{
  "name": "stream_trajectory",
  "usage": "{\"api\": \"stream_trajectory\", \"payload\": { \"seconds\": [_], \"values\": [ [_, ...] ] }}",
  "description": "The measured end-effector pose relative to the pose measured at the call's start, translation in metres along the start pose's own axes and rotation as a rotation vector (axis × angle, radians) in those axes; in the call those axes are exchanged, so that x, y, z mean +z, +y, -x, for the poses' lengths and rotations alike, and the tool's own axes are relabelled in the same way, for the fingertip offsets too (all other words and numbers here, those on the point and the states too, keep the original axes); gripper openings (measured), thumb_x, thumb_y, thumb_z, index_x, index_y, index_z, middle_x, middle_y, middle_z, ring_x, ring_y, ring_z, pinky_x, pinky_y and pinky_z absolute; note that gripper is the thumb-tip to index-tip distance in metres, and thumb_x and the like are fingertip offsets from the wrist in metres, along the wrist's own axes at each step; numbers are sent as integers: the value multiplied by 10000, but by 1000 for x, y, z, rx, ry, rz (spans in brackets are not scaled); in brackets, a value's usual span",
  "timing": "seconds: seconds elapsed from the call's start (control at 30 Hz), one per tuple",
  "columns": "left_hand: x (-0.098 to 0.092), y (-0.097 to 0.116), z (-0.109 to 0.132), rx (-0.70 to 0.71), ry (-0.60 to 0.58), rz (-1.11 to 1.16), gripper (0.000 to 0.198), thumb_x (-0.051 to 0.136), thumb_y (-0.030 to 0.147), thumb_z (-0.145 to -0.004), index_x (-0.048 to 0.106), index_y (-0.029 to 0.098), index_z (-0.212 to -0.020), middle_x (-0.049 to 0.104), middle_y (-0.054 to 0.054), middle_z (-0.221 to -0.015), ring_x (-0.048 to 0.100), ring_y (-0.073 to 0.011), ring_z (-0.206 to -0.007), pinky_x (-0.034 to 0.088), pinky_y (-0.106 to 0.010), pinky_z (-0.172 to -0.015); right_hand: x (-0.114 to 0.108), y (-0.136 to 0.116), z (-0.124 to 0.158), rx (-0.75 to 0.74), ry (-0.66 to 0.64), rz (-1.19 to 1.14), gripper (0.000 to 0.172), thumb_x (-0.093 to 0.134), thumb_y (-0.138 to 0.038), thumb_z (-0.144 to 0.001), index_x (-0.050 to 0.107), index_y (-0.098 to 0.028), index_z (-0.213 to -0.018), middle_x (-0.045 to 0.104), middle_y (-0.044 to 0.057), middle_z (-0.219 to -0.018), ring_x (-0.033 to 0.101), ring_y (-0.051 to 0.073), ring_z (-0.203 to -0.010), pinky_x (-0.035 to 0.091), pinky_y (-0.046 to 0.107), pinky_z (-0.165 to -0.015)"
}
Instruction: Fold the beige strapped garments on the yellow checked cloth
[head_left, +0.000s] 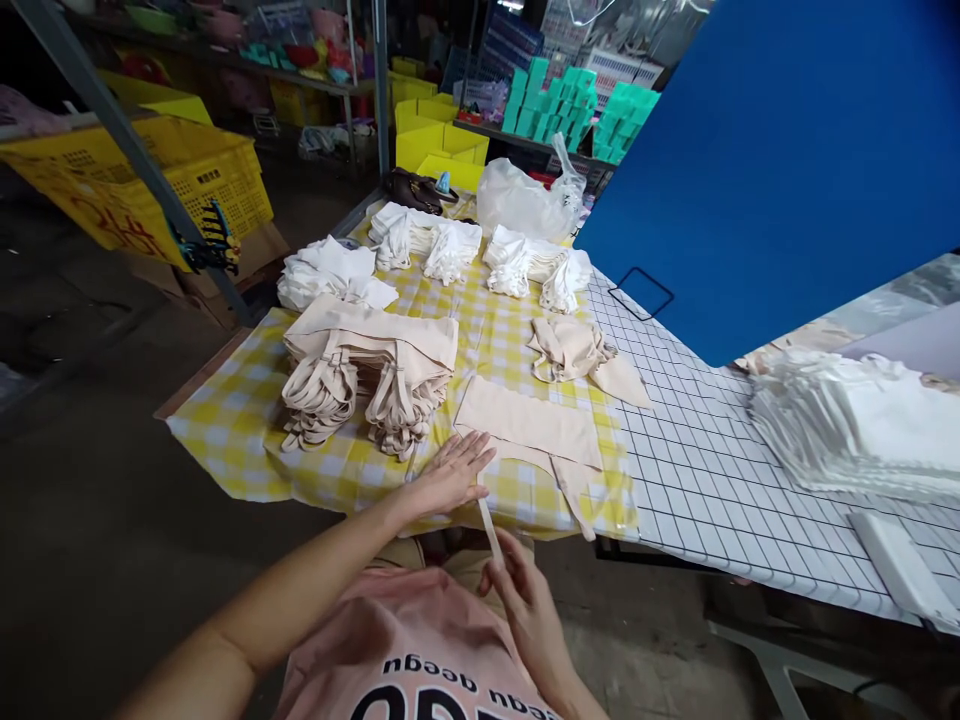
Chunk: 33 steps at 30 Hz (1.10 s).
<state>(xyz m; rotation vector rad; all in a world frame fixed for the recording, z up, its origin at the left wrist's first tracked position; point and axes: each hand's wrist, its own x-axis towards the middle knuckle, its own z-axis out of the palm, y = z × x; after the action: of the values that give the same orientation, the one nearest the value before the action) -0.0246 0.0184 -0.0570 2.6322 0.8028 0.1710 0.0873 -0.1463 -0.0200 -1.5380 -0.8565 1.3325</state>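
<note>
**Beige strap (489,528) pinched in the right hand (527,603); left hand (448,478) flat on the cloth**

Left hand: forearm enters from the lower left and reaches forward. The palm is down and the fingers are straight and fanned wide, holding nothing. Its fingertips touch the near left corner of the flat beige garment (529,422).

Right hand: held low, close to the body, below the table's edge, with its back to the camera. The fingers are drawn narrow, nipping the lower end of the strap between thumb and fingertips.

Containers:
- Yellow crate (176,170), far to the left of the left fingers and off the table. Contents cannot be made out.
- Clear plastic bag (525,200), well beyond both hands at the table's far end. It is crumpled, and what it holds cannot be told.
- Teal boxes (574,100), shelved behind the bag and stacked in rows.

Work piece: the strap is thin and taut. Its long axis runs from the right fingers up and slightly left, ending just beside the left little finger at the garment's near edge. The garment lies flat on the yellow checked cloth (240,420), just beyond the left fingertips. Its long axis runs across the table, dipping a little to the right, and a tail hangs down at its near right corner.

Surroundings: a stack of beige garments (371,370) sits just left of and beyond the left fingers, straps dangling toward the person. White piles (431,240) lie farther off — well apart from either hand.
</note>
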Motion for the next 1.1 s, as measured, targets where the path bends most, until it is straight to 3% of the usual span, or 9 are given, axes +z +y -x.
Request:
{"api": "stream_trajectory", "payload": {
  "seconds": [0.17,0.3,0.43,0.53,0.67,0.77,0.87,0.97,1.1],
  "values": [
    [-1,1,0,-8,-28,-3,586,424,406,-888,264,169,-1399,147,-107,-1497,80,-224,-1385,122,-412,-1123,-23,-43,-5,-44,-130,-122,234,589,-407,-752,678,-204,-828,676,83,-824,629,217,-713,463,350,-716],
    [-5,4,0,-21,-36,1,557,402,381,-900,262,181,-1401,153,-96,-1498,92,-216,-1385,135,-414,-1124,-29,-59,-31,60,-174,-300,354,657,-377,-629,672,-222,-947,674,116,-1022,653,271,-844,464,405,-770],
    [-11,6,0,-35,-57,26,555,401,392,-901,265,190,-1399,174,-96,-1493,108,-210,-1382,147,-416,-1123,-33,-61,-54,14,-37,-233,302,703,-381,-628,659,-210,-873,674,57,-790,619,179,-634,458,317,-640],
    [-12,6,-1,-30,-60,44,564,413,392,-897,262,183,-1398,172,-104,-1493,98,-210,-1384,146,-416,-1122,-39,-62,-66,-74,66,-55,288,653,-452,-704,658,-184,-809,509,-30,-536,436,98,-462,375,252,-523],
    [-8,4,-2,-30,-48,52,561,432,381,-889,268,196,-1393,178,-99,-1493,107,-209,-1383,145,-414,-1121,-43,-72,-75,-212,193,33,292,602,-476,-753,639,-190,-708,500,-8,-642,433,115,-592,382,252,-602],
    [-6,4,-1,-42,-45,65,555,447,361,-883,284,187,-1385,190,-100,-1491,117,-208,-1382,144,-414,-1122,-38,-80,-81,-248,175,-139,255,617,-454,-745,611,-201,-711,555,15,-775,508,148,-750,409,271,-712],
    [-10,5,-2,-43,-38,112,557,489,328,-863,312,184,-1371,196,-99,-1490,127,-217,-1381,148,-420,-1120,-30,-85,-84,-241,131,-245,245,624,-436,-744,571,-200,-706,534,-1,-715,517,140,-722,413,274,-714],
    [-25,10,-7,-92,-6,236,442,493,267,-854,437,176,-1283,360,-106,-1423,289,-228,-1330,174,-442,-1105,-24,-86,-85,-223,121,-146,273,592,-446,-768,517,-198,-680,460,-33,-608,448,107,-584,393,240,-602],
    [-56,21,-16,-139,180,528,228,428,260,-880,607,175,-991,664,-42,-1018,577,-161,-994,379,-321,-956,-20,-82,-86,-156,102,116,324,526,-504,-788,490,-198,-687,388,-54,-541,370,94,-499,348,214,-480]
  ]
}}
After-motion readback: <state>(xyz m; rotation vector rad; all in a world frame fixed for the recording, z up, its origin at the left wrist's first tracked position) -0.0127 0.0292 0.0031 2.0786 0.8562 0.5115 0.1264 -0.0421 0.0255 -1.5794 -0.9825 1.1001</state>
